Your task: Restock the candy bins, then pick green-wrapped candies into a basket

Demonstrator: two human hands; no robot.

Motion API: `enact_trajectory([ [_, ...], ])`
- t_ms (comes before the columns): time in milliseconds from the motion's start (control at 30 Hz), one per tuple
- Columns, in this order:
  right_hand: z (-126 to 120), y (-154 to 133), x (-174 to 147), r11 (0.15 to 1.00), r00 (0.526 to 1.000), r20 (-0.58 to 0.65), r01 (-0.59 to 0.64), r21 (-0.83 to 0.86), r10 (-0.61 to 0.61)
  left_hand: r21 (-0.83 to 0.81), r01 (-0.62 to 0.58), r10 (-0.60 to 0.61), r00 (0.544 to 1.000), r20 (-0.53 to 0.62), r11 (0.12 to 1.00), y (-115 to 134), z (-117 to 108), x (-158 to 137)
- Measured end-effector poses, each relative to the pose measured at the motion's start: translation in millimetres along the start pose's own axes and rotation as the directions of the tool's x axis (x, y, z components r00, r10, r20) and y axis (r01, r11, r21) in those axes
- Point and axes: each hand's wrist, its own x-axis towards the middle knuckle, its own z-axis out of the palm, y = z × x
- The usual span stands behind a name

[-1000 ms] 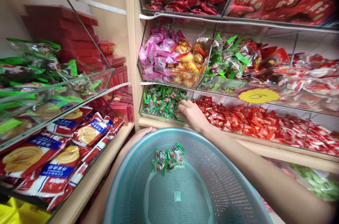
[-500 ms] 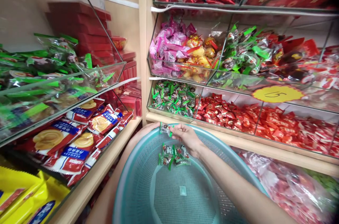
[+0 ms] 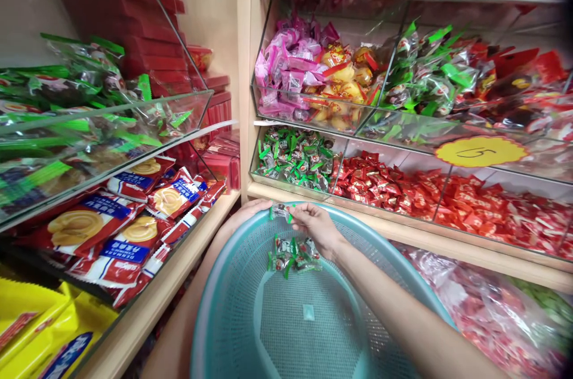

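Note:
My right hand [image 3: 317, 227] pinches one end of a small wrapped candy [image 3: 280, 211] with green wrapper ends, over the far rim of a teal plastic basket [image 3: 215, 301]. At the rim's far left, my left hand [image 3: 249, 215] grips the basket's edge, its fingertips close to the candy's other end. Whether they touch the candy I cannot tell. Inside the basket, below my right hand, lies a small pile of similar green-ended candies [image 3: 293, 253]. The basket's mesh bottom shows in front of them.
Just behind the basket, a clear-fronted shelf bin holds green-ended candies [image 3: 295, 158] beside red-wrapped candies [image 3: 371, 179]. Above hangs a yellow price tag [image 3: 481, 151]. Biscuit packs [image 3: 172, 194] fill the left shelf. A plastic bag of pink packets [image 3: 487, 307] lies lower right.
The view has shifted slightly, with the shelves higher in it. My right hand still has the candy, which now lies more level at the rim. The pile in the basket looks the same.

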Motion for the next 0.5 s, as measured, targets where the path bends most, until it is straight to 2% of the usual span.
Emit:
enact_trajectory([
  [267,-6.2,-1.2,0.2,0.985,0.993,-0.016,0.118,-0.126,-0.121,0.09,0.014,-0.017,0.999,0.039,0.996,-1.2,-6.8,4.0],
  [400,-4.4,-1.0,0.3,0.911,0.963,-0.005,0.253,-0.326,-0.269,0.134,-0.006,0.002,1.0,0.031,0.991,-2.7,-8.4,4.6],
  [500,-3.6,0.3,-1.9,0.843,0.927,0.018,0.349,-0.409,-0.375,0.16,-0.033,0.032,0.999,0.009,0.987,-4.8,-9.4,7.3],
])
